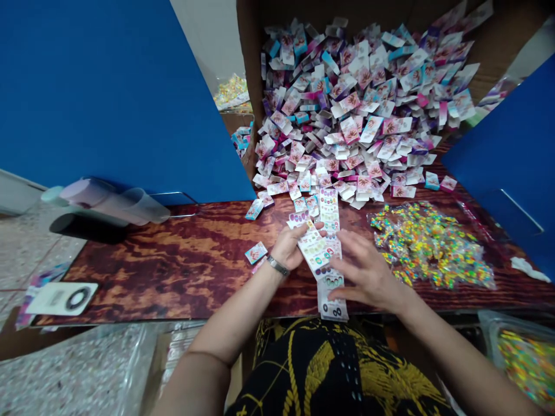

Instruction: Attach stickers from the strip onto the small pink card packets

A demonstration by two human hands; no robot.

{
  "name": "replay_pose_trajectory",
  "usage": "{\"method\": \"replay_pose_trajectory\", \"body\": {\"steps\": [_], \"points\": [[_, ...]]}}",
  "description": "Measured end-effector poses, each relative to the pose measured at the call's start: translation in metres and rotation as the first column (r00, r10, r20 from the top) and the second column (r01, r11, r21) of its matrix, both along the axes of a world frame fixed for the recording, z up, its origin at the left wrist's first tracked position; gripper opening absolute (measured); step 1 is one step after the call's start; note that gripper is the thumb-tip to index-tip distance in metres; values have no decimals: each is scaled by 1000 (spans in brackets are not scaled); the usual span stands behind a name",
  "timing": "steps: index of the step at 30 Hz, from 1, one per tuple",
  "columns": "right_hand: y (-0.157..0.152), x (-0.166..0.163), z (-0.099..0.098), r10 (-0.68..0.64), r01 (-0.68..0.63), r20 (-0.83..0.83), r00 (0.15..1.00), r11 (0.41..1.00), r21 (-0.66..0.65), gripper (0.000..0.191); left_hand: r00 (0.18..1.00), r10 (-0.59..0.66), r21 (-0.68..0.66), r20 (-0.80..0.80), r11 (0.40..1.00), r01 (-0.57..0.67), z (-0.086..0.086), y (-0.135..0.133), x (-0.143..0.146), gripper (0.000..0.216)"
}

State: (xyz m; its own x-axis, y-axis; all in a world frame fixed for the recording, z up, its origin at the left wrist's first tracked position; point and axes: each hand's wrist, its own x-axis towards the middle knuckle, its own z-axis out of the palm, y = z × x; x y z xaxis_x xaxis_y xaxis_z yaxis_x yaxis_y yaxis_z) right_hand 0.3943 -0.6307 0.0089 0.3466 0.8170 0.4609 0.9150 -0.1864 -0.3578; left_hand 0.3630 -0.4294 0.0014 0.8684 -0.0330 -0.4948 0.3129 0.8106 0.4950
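Note:
My left hand [291, 247] grips a white sticker sheet [313, 247] printed with rows of small coloured ovals, its thumb lying on top. Beneath it, a long strip of similar sticker sheets [329, 211] runs from the box pile down to the table's front edge. Just right of the sheets is my right hand [366, 268], its fingers spread and slightly blurred, with nothing visible in them. The fingertips are close to the sheets; whether they touch I cannot tell. A small printed box [255, 253] lies left of my left wrist.
A big heap of small cartons [359, 115] spills from a cardboard box at the back. Clear bags of yellow-green bits [433, 245] lie to the right. On the left are plastic cups [143, 206] and a white device [63, 298]. Blue panels [108, 104] flank the wooden table [173, 266].

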Motion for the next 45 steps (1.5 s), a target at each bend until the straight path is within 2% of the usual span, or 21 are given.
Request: {"method": "replay_pose_trajectory", "body": {"steps": [2, 4, 6, 9, 13, 17, 19, 23, 26, 28, 30, 33, 37, 40, 42, 45], "points": [[2, -8, -10, 10, -1, 152, 988, 999, -54, 52, 999, -23, -30, -41, 999, 22, 1, 2, 3, 29], [5, -13, -17, -7, 21, 238, 971, 998, -55, 47, 997, -34, -34, -63, 999, 31, 1, 2, 5, 30], [8, -14, -18, -7, 18, 280, 960, 999, -37, 44, 997, -29, -15, -76, 1000, 27, 1, 1, 5, 30], [10, -13, -14, 61, -53, 299, 952, 998, -36, 34, 997, 5, 33, -77, 999, -2, 0, 1, 6, 27], [12, -13, -8, 156, -155, 233, 960, 988, -21, 23, 999, 35, 74, 30, 997, -37, -5, 1, 4, 25], [10, -12, 0, 216, -215, 2, 976, 973, -77, 22, 985, 19, 127, 171, 991, -41, -14, -5, -3, 31], [9, -9, 8, 156, -163, -130, 979, 985, -48, 23, 981, -25, 171, 191, 985, -9, -18, -9, -8, 33], [11, 9, 21, -92, 97, -238, 967, 995, 9, 22, 970, -165, 235, 179, 965, 121, -21, -14, -19, 31], [16, 23, 21, -212, 217, -232, 949, 976, -7, 21, 950, -272, 157, 150, 956, 249, -16, -15, -27, 32], [20, 29, 17, -231, 232, -212, 950, 972, -24, 21, 946, -284, 101, 157, 957, 271, -11, -15, -31, 36], [23, 32, 14, -235, 230, -190, 953, 972, -48, 21, 937, -302, 140, 175, 950, 279, -8, -17, -34, 42], [26, 32, 11, -259, 256, -171, 950, 966, -44, 20, 936, -302, 312, 179, 920, 237, -11, -23, -35, 42], [25, 20, 8, -322, 326, -67, 944, 944, 59, 20, 975, -163, 397, 151, 913, 91, -20, -31, -30, 33], [22, 5, -3, -198, 194, 113, 974, 980, 50, 26, 988, -68, 294, 138, 956, 24, -20, -31, -27, 29], [19, -4, -11, -97, 101, 197, 976, 995, -11, 33, 991, -32, 133, 128, 991, 14, -17, -28, -25, 25], [17, -8, -20, -55, 68, 230, 972, 997, -49, 36, 995, -24, -57, 97, 998, 30, -13, -25, -25, 20]]}}
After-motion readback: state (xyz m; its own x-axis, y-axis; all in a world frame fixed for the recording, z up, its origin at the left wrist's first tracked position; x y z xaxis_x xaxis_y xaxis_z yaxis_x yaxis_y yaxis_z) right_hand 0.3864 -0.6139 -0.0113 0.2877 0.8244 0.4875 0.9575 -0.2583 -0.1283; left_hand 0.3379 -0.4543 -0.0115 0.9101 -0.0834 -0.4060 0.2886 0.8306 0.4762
